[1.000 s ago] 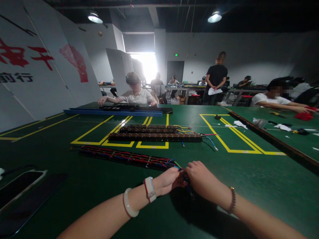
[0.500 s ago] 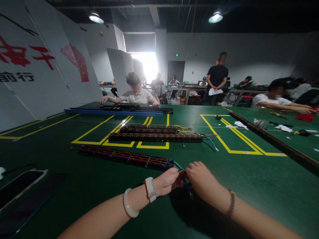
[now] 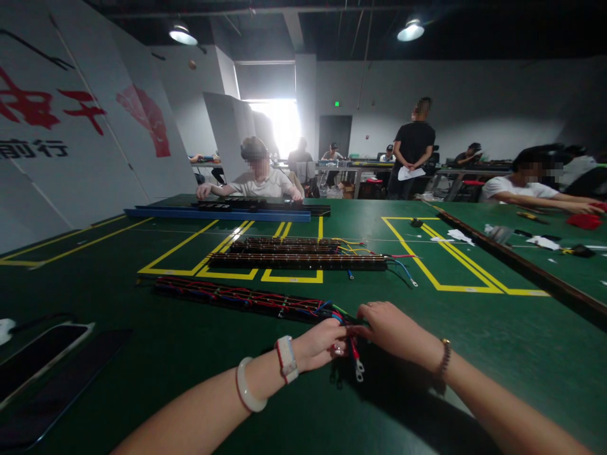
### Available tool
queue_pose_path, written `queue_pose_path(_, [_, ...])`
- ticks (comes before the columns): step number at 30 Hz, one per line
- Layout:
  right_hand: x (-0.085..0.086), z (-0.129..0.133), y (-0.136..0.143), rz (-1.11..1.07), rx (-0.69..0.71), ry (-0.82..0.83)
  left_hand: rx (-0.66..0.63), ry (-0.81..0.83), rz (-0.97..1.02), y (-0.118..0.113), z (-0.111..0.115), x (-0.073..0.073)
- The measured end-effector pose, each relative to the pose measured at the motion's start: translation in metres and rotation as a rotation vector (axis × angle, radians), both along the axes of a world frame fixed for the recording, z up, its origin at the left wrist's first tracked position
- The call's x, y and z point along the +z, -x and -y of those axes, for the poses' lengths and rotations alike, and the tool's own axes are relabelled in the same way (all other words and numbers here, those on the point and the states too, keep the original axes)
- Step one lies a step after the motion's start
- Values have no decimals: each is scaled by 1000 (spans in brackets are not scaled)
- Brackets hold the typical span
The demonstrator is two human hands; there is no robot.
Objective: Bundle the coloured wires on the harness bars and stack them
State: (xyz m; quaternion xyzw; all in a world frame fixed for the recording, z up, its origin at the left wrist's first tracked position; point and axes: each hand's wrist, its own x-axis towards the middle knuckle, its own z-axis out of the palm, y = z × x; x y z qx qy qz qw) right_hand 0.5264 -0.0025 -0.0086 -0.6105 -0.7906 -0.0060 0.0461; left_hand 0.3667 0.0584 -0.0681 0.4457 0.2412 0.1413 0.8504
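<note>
The left hand (image 3: 318, 349), at the lower centre of the frame, is closed around the wires (image 3: 353, 351), whose metal lugs (image 3: 359, 371) poke out beneath the fingers. The right hand (image 3: 396, 332), just to the right of it, has thumb and fingers drawn in narrow by the wires; whether they grip one I cannot tell. The wires run from the right end of the strip (image 3: 241, 299), which lies across the middle of the frame on the table (image 3: 180, 344). To handle them well, the left grip probably wants to be firm just behind the lugs, with the right fingers guiding one wire at a time. Some slack toward the strip seems wise, since a tug could strain the joints or swing the strip askew
</note>
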Motion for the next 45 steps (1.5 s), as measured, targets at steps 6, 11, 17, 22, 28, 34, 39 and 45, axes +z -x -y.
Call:
queue_pose_path(6, [1,-15,-14,25,-34,15,-28,-4,-26,3,-3,1])
queue_pose_path(11, [-2,-25,-26,69,-73,-34,-56,-72,-28,4,-2,5])
queue_pose_path(17, [-13,-40,-39,102,-64,-172,-120,-84,-30,6,-1,11])
queue_pose_path(22, [-19,-47,-45,112,-21,-253,-172,-60,-34,9,-4,14])
queue_pose_path(28, [-27,-46,-46,193,63,-359,-182,-58,-20,9,-5,12])
queue_pose_path(34, [-40,-37,-40,289,230,-434,-72,-23,-32,6,-4,8])
queue_pose_path(39, [-48,-30,-31,203,462,-447,-43,24,-51,4,-5,5])
queue_pose_path(45, [-52,-27,-32,79,653,-490,-3,75,-40,2,-6,1])
